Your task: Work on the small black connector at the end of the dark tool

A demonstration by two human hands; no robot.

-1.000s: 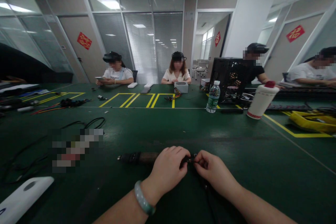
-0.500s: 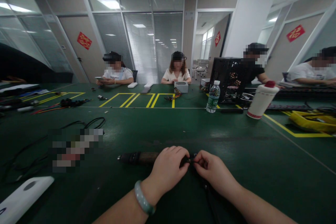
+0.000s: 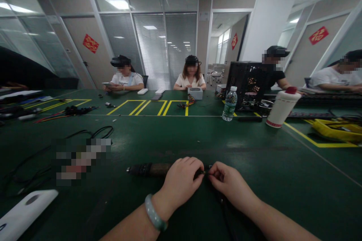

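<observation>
A dark cylindrical tool lies on the green table just ahead of me, its left end pointing left. My left hand, with a pale green bangle on the wrist, is closed over the tool's right end. My right hand touches it from the right, fingertips pinched on a small dark part at the tool's tip, too small to name. A black cable runs back from under my right hand toward me.
A white device lies near left; black cables and a blurred patch lie left. A water bottle, white jar, black computer case and yellow item stand right. Several people sit along the far and right sides.
</observation>
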